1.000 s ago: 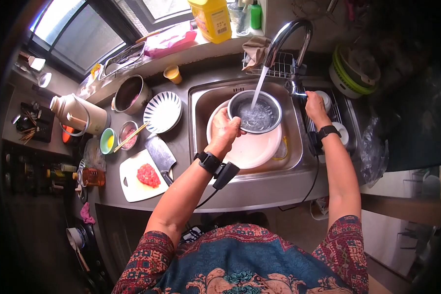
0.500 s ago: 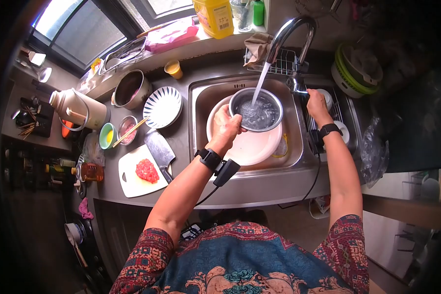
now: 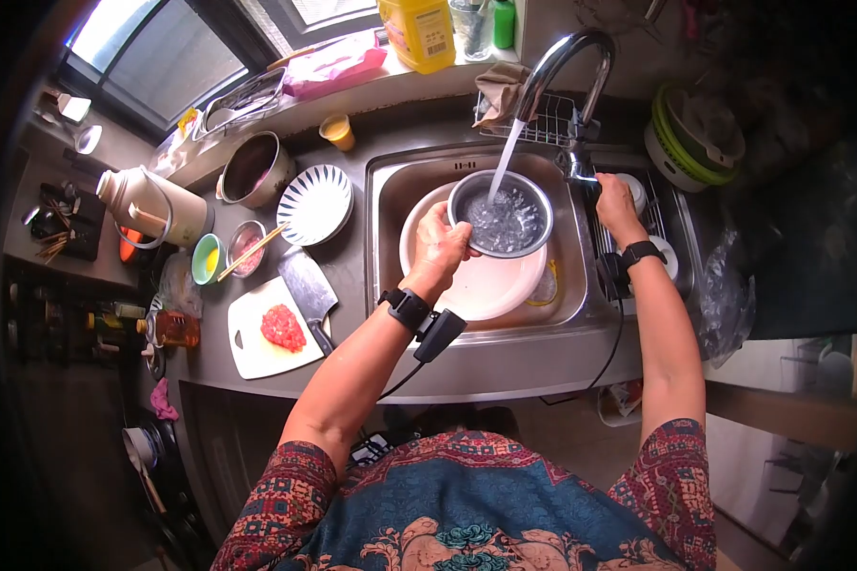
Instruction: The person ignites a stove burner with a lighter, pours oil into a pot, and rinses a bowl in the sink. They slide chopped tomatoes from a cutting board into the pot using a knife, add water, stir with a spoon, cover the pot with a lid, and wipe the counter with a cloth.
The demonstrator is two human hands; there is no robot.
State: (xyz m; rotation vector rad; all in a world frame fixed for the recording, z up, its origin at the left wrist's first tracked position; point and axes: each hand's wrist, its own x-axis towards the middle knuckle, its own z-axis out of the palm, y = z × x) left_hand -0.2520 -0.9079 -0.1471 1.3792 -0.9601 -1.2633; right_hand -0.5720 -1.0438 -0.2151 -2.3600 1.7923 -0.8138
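Observation:
My left hand (image 3: 441,249) grips the near left rim of a round metal bowl (image 3: 546,224), thumb over the edge. Water from the chrome faucet (image 3: 541,71) runs into the bowl, and the water inside is churning. Beneath it, a large pale pink basin (image 3: 481,297) sits in the steel sink (image 3: 381,190). My right hand (image 3: 617,205) is closed around the faucet's lever (image 3: 581,178) at the right of the sink.
Left of the sink are a cutting board (image 3: 252,333) with chopped red food, a cleaver (image 3: 309,285), a striped plate (image 3: 316,205), a pot (image 3: 255,171) and small bowls. White dishes stand in a rack (image 3: 652,224) on the right; green-rimmed containers (image 3: 690,157) are behind it.
The bowl has shifted very slightly to the right, and the water in it looks more stirred up. Both hands keep their holds.

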